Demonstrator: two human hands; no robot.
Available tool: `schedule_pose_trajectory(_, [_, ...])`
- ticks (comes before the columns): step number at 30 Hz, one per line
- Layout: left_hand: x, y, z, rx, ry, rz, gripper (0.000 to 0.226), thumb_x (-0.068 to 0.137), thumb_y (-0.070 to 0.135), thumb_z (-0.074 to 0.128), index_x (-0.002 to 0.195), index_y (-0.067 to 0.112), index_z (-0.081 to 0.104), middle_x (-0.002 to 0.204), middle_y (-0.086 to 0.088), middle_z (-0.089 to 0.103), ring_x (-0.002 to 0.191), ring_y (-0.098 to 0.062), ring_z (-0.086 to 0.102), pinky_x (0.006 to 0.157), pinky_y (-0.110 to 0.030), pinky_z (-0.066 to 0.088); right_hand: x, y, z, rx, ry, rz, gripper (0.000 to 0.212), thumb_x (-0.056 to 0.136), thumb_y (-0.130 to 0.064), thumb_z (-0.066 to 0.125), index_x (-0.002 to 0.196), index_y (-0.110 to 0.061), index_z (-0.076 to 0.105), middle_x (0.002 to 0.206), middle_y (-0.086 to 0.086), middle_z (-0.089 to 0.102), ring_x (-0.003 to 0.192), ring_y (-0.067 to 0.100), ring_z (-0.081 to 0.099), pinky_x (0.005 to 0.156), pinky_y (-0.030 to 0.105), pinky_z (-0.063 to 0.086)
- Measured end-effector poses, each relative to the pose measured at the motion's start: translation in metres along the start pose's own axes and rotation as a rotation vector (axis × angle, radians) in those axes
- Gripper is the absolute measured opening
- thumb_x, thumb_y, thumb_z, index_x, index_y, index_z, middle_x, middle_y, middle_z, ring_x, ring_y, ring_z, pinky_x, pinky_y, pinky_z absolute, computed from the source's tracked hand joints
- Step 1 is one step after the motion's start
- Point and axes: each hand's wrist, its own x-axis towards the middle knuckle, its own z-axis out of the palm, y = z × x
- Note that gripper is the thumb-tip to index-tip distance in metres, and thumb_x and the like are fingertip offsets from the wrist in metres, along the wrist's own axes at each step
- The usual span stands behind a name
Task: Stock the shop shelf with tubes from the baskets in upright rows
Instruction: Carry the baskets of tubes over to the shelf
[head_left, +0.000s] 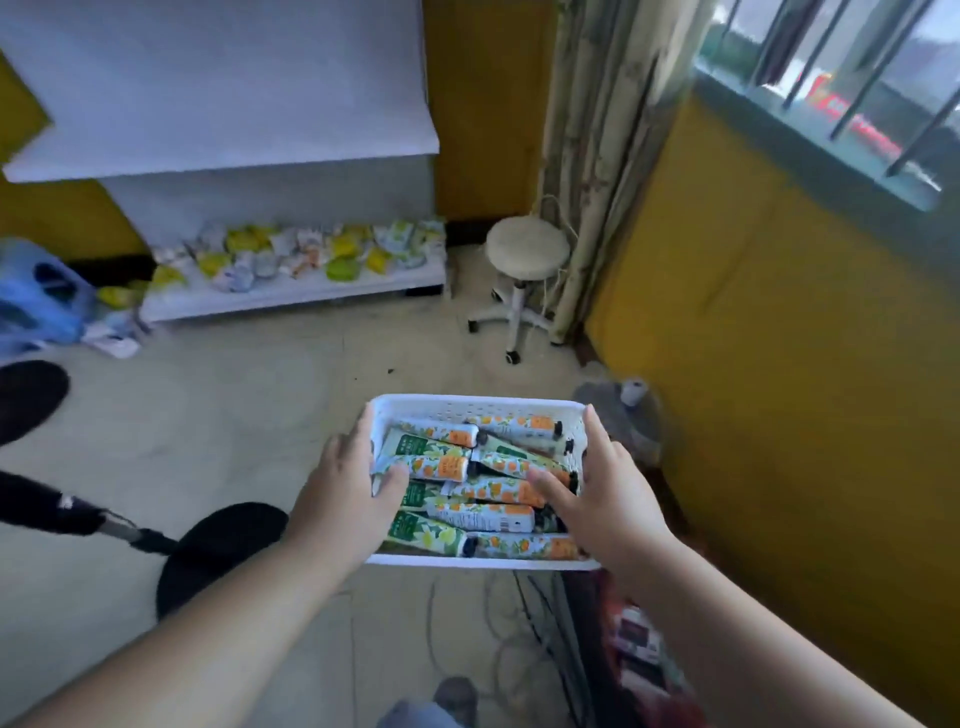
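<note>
Well short of the shelf (291, 291), the basket (475, 408) of loose-lying tubes (483, 514) was held by left hand (353, 480) and right hand (605, 483), fingers along its sides, thumbs hooked inside; any tilt risked tubes spilling out.

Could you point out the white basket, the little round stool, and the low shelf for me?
white basket (475, 407): head view, on its far perforated wall.
round stool (527, 248): head view, on the middle of its padded seat.
low shelf (291, 298): head view, on its bare front edge.
</note>
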Motion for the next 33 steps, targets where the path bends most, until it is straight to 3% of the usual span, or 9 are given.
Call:
schedule_pose_trajectory(4, [0.061,-0.018,-0.033,0.018,0.051,-0.076,0.074,0.091,0.043,0.054,0.151,0.032,0.012,0.100,0.000,0.043,0.087,-0.020,0.051,0.074,-0.036,0.047,0.070,-0.056,0.008,0.006,-0.028,-0.087,0.087,0.075,-0.076,0.055,0.145,-0.046,0.015,0.105,-0.007,0.052,0.086,0.009,0.056,0.062,0.030,0.047])
schedule_pose_trajectory(7, [0.107,-0.034,-0.040,-0.006,0.092,-0.116,0.074,0.091,0.044,0.054,0.152,0.030,0.014,0.102,-0.001,0.043,0.087,-0.019,0.051,0.075,-0.036,0.047,0.132,-0.087,0.018,-0.038,-0.071,-0.148,0.084,0.073,-0.078,0.054,0.143,-0.047,0.018,0.106,-0.005,0.054,0.082,0.008,0.057,0.059,0.029,0.049])
schedule_pose_trajectory(10, [0.159,-0.057,-0.049,-0.014,0.147,-0.171,0.073,0.092,0.044,0.053,0.152,0.027,0.014,0.102,-0.002,0.044,0.087,-0.020,0.052,0.075,-0.038,0.048,0.204,-0.121,0.038,-0.101,-0.142,-0.193,0.099,0.073,-0.080,0.052,0.151,-0.041,0.007,0.125,-0.001,0.051,0.101,0.016,0.058,0.074,0.032,0.050])
schedule_pose_trajectory(14, [0.238,-0.089,-0.075,-0.008,0.244,-0.292,0.074,0.093,0.047,0.050,0.152,0.027,0.011,0.109,-0.003,0.045,0.095,-0.022,0.055,0.082,-0.040,0.049,0.307,-0.186,0.068,-0.121,-0.217,-0.334,0.104,0.075,-0.079,0.052,0.153,-0.036,-0.001,0.143,0.001,0.043,0.117,0.020,0.054,0.078,0.030,0.046])
schedule_pose_trajectory(22, [0.378,-0.161,-0.163,-0.032,0.427,-0.507,0.073,0.095,0.048,0.046,0.153,0.027,0.008,0.115,-0.002,0.045,0.089,-0.015,0.053,0.072,-0.031,0.041,0.478,-0.357,0.132,-0.196,-0.360,-0.588,0.103,0.075,-0.082,0.047,0.153,-0.038,-0.004,0.157,-0.002,0.028,0.115,0.018,0.058,0.079,0.031,0.050])
schedule_pose_trajectory(24, [0.407,-0.195,-0.185,-0.035,0.466,-0.553,0.073,0.095,0.049,0.045,0.153,0.026,0.008,0.115,-0.003,0.045,0.088,-0.016,0.053,0.072,-0.032,0.043,0.515,-0.403,0.165,-0.223,-0.393,-0.637,0.104,0.073,-0.084,0.045,0.152,-0.039,-0.004,0.158,-0.002,0.027,0.111,0.018,0.060,0.079,0.031,0.051])
schedule_pose_trajectory(27, [0.456,-0.259,-0.220,-0.038,0.512,-0.626,0.071,0.096,0.047,0.044,0.153,0.026,0.008,0.120,-0.006,0.044,0.095,-0.022,0.054,0.075,-0.034,0.045,0.558,-0.471,0.229,-0.244,-0.406,-0.714,0.107,0.070,-0.087,0.041,0.153,-0.038,-0.004,0.156,-0.001,0.032,0.124,0.022,0.053,0.091,0.035,0.049])
schedule_pose_trajectory(30, [0.506,-0.325,-0.270,-0.014,0.515,-0.686,0.071,0.095,0.047,0.045,0.153,0.028,0.009,0.118,-0.008,0.045,0.097,-0.026,0.055,0.079,-0.038,0.049,0.592,-0.545,0.284,-0.244,-0.448,-0.709,0.107,0.071,-0.085,0.044,0.153,-0.037,-0.006,0.160,-0.001,0.024,0.131,0.023,0.048,0.095,0.036,0.047])
schedule_pose_trajectory(33, [0.541,-0.372,-0.324,-0.021,0.549,-0.721,0.072,0.094,0.046,0.047,0.153,0.028,0.010,0.120,-0.006,0.045,0.100,-0.024,0.055,0.079,-0.037,0.049,0.619,-0.623,0.322,-0.183,-0.459,-0.766,0.110,0.069,-0.086,0.043,0.154,-0.034,-0.003,0.158,-0.001,0.029,0.131,0.022,0.047,0.096,0.037,0.047])
